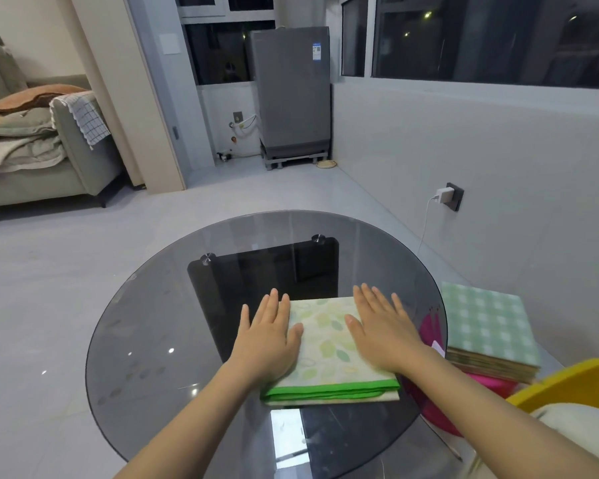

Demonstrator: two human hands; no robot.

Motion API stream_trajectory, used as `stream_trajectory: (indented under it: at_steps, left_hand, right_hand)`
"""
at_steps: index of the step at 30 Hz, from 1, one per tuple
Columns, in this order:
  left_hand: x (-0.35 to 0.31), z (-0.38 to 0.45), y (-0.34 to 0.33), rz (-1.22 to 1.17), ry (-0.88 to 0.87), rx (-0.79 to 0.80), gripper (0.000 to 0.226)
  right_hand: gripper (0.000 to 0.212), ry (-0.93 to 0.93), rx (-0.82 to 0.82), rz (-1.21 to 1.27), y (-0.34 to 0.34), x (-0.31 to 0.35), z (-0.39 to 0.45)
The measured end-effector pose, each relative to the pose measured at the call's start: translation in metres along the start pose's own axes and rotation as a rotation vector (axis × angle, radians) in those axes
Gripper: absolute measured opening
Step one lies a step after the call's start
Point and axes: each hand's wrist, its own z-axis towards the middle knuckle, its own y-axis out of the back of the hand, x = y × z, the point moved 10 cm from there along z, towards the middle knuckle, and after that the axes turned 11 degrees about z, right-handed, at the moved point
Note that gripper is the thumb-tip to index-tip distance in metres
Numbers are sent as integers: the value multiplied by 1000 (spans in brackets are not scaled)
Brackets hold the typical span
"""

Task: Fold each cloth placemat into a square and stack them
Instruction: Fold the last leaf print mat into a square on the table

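Observation:
A folded placemat (329, 344) with a pale leaf print and a bright green hem lies on the round smoked-glass table (146, 340), near its front right. My left hand (268, 335) lies flat on the mat's left edge, fingers straight. My right hand (382, 328) presses flat on its right side, fingers spread. To the right of the table, a stack of folded placemats (488, 326) with a green checked one on top rests on a pink stool (491, 385).
A yellow bin (574, 378) holding pale cloth stands at the lower right. A charger and cable hang from the wall socket (452, 197). A sofa piled with blankets (32, 133) stands at the far left, a grey appliance (291, 95) at the back.

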Motion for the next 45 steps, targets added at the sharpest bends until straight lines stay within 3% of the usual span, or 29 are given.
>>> stream_trajectory:
  at_steps: [7, 11, 16, 20, 26, 30, 38, 45]
  left_hand:
    - [15, -2, 24, -137, 46, -190, 45]
    - [23, 4, 33, -160, 42, -164, 45]
    - [34, 10, 43, -329, 85, -131, 51]
    - [39, 9, 49, -520, 128, -111, 27]
    - [47, -2, 63, -966, 222, -68, 13]
    - [44, -11, 85, -1068, 226, -137, 8]
    - [-1, -14, 144, -1172, 90, -259, 11]
    - [-95, 11, 183, -1287, -99, -212, 9]
  right_hand:
    - [50, 18, -136, 42, 18, 0, 3]
    - [33, 13, -197, 158, 35, -4, 12]
    - [11, 7, -162, 373, 42, -6, 19]
    - [10, -6, -119, 500, 47, -7, 17]
    - [11, -50, -106, 888, 67, -9, 4]
    - [12, -51, -157, 1068, 93, -6, -13]
    - [7, 26, -316, 1202, 162, -29, -46]
    - [2, 61, -448, 1229, 227, -98, -81]
